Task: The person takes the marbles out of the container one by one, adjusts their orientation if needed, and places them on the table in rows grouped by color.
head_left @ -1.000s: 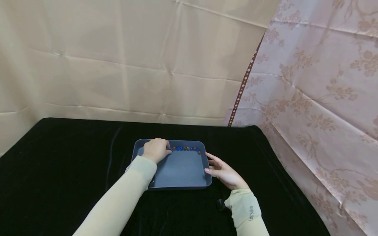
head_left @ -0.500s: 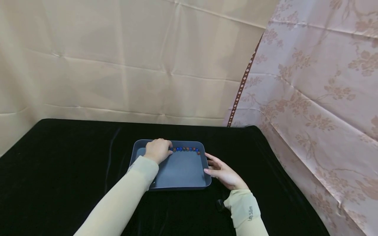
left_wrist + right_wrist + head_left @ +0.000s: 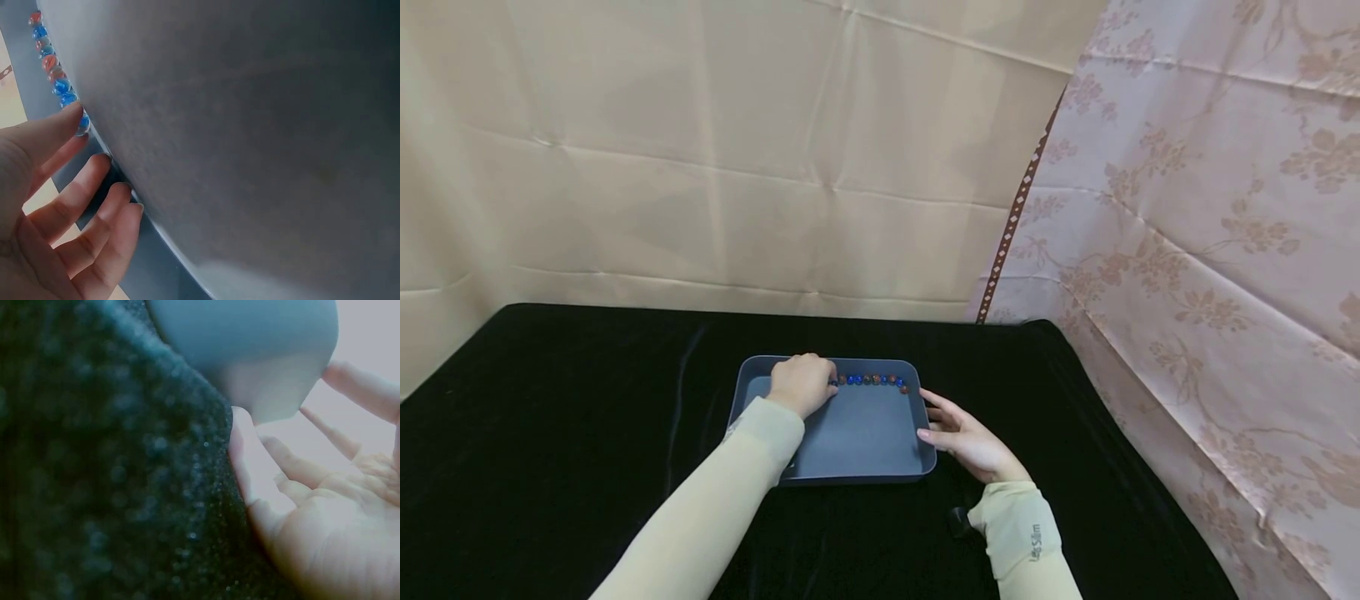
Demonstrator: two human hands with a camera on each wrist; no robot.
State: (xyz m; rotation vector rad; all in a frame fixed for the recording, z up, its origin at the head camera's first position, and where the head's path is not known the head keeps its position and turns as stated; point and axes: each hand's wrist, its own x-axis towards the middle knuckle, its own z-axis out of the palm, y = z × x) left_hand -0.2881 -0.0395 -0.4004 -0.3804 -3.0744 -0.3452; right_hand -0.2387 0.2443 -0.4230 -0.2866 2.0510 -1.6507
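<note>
A shallow blue-grey tray (image 3: 865,437) lies on a black cloth. Along its far wall runs a row of blue and orange-brown glass marbles (image 3: 867,379), and one brownish marble (image 3: 904,390) sits at the right end, nearer me. At the row's left end, my left hand (image 3: 801,385) reaches in over the tray. Its thumb and index finger pinch a blue marble (image 3: 84,122), while the other fingers are spread loosely near the tray wall. My right hand (image 3: 973,446) is at the tray's right side, fingers extended, fingertips right at the outer wall.
The black cloth (image 3: 587,433) spreads on all sides of the tray. Behind it hangs a cream curtain (image 3: 700,167), with a pink floral curtain (image 3: 1210,250) at the right. A small dark object (image 3: 958,522) sits beside the right wrist.
My left hand has shifted slightly right, closer to the row of marbles. The right hand keeps its place at the tray's side.
</note>
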